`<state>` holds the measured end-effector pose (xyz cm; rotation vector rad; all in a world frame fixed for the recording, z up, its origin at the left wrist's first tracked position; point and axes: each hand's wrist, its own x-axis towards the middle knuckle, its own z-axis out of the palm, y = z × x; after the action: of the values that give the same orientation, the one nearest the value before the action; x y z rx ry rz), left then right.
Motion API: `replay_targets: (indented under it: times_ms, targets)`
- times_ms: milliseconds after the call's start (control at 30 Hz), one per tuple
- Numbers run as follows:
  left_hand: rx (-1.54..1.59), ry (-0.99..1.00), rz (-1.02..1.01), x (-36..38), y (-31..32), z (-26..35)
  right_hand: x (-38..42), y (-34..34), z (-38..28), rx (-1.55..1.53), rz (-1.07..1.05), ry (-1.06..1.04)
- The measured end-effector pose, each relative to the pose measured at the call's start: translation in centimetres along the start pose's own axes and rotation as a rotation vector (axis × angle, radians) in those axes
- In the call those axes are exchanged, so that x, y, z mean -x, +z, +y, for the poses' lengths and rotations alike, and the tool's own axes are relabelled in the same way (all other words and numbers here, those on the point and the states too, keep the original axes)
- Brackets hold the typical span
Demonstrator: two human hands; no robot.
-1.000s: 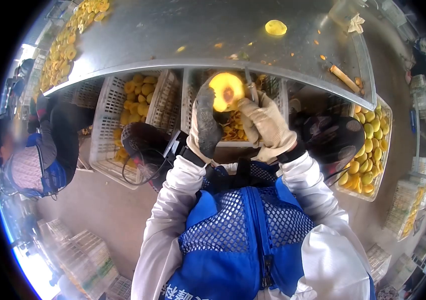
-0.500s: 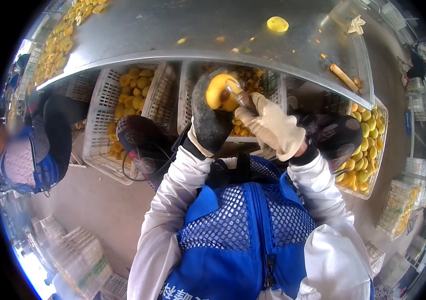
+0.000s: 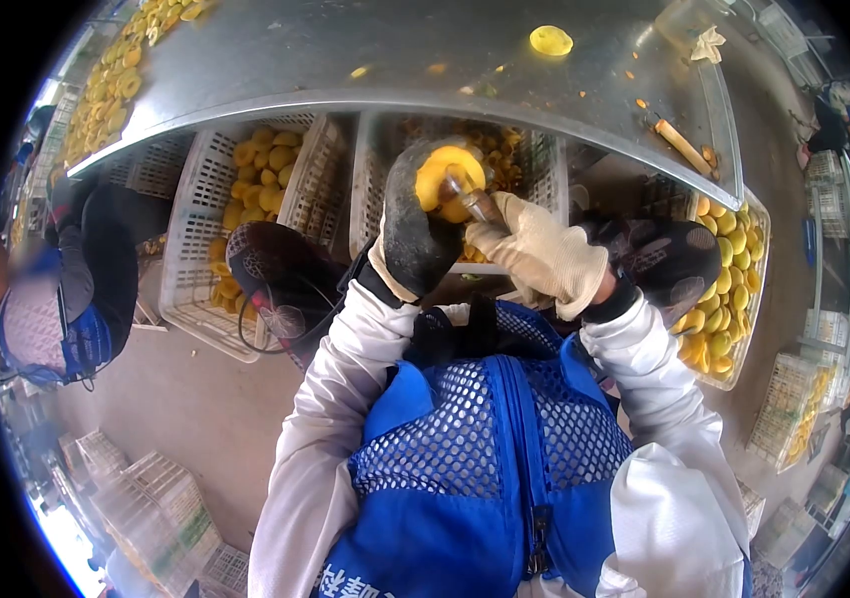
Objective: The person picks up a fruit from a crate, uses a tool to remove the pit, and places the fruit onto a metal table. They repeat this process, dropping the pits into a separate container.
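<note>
My left hand [image 3: 407, 231], in a dark glove, cups a yellow peach half [image 3: 435, 171] with its cut face turned up and a brown hollow at the centre. My right hand [image 3: 549, 251], in a cream knitted glove, grips a pitting knife [image 3: 483, 206] whose metal end is at that hollow. The knife's handle is mostly hidden by the fingers. Both hands are in front of the table edge, above a white crate [image 3: 365, 189] of orange-yellow peach pieces.
A metal table [image 3: 345, 60] spans the top, bearing a peach half [image 3: 550, 41], a wooden-handled tool [image 3: 682, 148] and scraps. Crates of peaches stand left [image 3: 185, 224] and right [image 3: 759, 289] of my legs. Another person [image 3: 56, 309] sits at the far left.
The knife's metal end has moved from the peach's upper right edge down into its centre. My right hand has turned slightly; the left still holds the peach half.
</note>
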<state>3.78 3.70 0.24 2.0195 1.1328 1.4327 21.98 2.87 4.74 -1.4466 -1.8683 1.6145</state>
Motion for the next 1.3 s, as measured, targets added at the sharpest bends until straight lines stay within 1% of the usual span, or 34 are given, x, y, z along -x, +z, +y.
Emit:
replay_targets:
  times_ms: [67,133,167,200,233,267,300,333,367,433,467,500,533,600,633,667,733,767,800,867,900,933,967,1000,1033,1067,1100,1133,1167,1200,1233,1267,1300]
  targets:
    - [0.01,-0.027,-0.028,0.4,0.2,-0.2,0.2,-0.2,-0.4,0.001,-0.02,0.012]
    - [0.061,-0.042,0.011,0.7,0.4,-0.1,-0.2,0.2,0.8,-0.002,-0.038,0.025]
    - [0.063,-0.042,0.007,0.9,0.5,-0.2,-0.8,0.9,2.6,0.16,0.082,-0.252]
    - [0.131,-0.093,0.006,1.0,0.6,-0.3,-1.3,1.2,4.2,0.325,0.203,-0.528]
    - [0.201,-0.145,0.003,1.1,0.8,-0.3,-0.7,0.8,3.2,0.322,0.207,-0.522]
    - [0.206,-0.148,-0.002,1.1,0.7,-0.2,0.1,0.1,1.0,0.186,0.048,-0.22]
    - [0.128,-0.087,-0.041,0.8,0.5,-0.2,0.6,-0.5,-0.4,0.048,-0.11,0.079]
    - [0.049,-0.026,-0.08,0.5,0.1,-0.2,0.8,-0.8,-0.7,0.046,-0.109,0.081]
    - [0.049,-0.028,-0.082,0.1,-0.2,-0.3,0.9,-1.0,-0.9,0.017,-0.132,0.066]
    - [-0.068,0.181,-0.226,-0.8,-0.8,-0.6,1.0,-1.2,-1.3,-0.013,-0.157,0.052]
    - [-0.067,0.18,-0.228,-0.6,-0.9,-0.7,1.1,-1.3,-1.5,0.094,-0.171,0.099]
    - [-0.029,0.121,-0.245,-0.2,-0.9,-0.7,1.1,-1.4,-1.7,0.201,-0.186,0.148]
    - [0.008,0.062,-0.262,0.1,-1.0,-0.8,1.3,-1.7,-1.8,0.197,-0.187,0.151]
    - [0.049,0.047,-0.28,0.4,-1.3,-1.0,1.3,-2.6,-1.9,-0.045,-0.363,0.22]
    - [0.089,0.035,-0.297,0.4,-1.4,-1.2,0.0,-2.0,1.6,-0.433,-0.521,-0.018]
    - [0.09,0.032,-0.299,0.3,-1.5,-1.2,0.0,-1.9,1.5,-0.436,-0.521,-0.016]
    - [0.273,-0.109,-0.366,0.3,-1.6,-1.3,0.5,-1.6,0.4,0.053,-0.352,0.121]
    - [0.272,-0.112,-0.369,0.2,-1.7,-1.5,2.0,-2.0,-4.5,0.215,-0.294,0.254]
    - [0.259,-0.084,-0.405,0.2,-1.8,-1.8,1.9,-2.0,-3.9,0.211,-0.295,0.255]
    - [0.246,-0.055,-0.442,0.4,-1.6,-2.2,1.3,-2.2,-1.2,-0.342,-0.491,0.142]
    - [0.285,-0.112,-0.418,1.0,-1.5,-2.5,0.8,-2.1,0.5,-0.343,-0.494,0.143]
    - [0.321,-0.17,-0.392,1.4,-1.4,-2.6,0.3,-1.9,2.4,-0.843,-0.733,0.19]
    - [0.317,-0.174,-0.393,1.5,-1.4,-2.2,-0.2,-1.6,3.2,-1.351,-0.959,0.231]
    - [0.439,-0.254,-0.333,1.6,-1.1,-1.7,-0.2,-1.2,3.9,-1.355,-0.964,0.232]
    - [0.562,-0.334,-0.272,1.8,-0.7,-1.1,0.1,-0.6,4.1,-1.277,-0.866,0.199]
    - [0.561,-0.338,-0.274,1.9,-0.4,-0.7,0.3,-0.1,4.4,-1.199,-0.767,0.165]
    - [0.75,-0.476,-0.204,1.9,-0.1,-0.3,0.1,0.7,4.7,-1.545,-0.935,0.212]
    - [0.938,-0.613,-0.128,1.8,0.2,0.3,0.1,1.3,5.0,-1.55,-0.934,0.212]
    - [0.939,-0.618,-0.134,1.6,0.4,0.9,0.2,1.7,5.2,-1.654,-0.995,0.182]
    - [1.015,-0.625,-0.077,1.3,0.7,1.5,0.1,2.2,5.8,-1.757,-1.053,0.148]
    - [1.09,-0.633,-0.017,1.1,1.0,1.9,-0.3,3.1,7.5,-1.683,-0.899,0.059]
    - [1.091,-0.639,-0.02,1.3,1.3,2.0,-0.6,3.3,7.8,-1.689,-0.895,0.06]
    - [1.074,-0.661,0.027,1.5,1.5,2.1,-1.0,3.6,8.0,-1.754,-1.003,0.043]
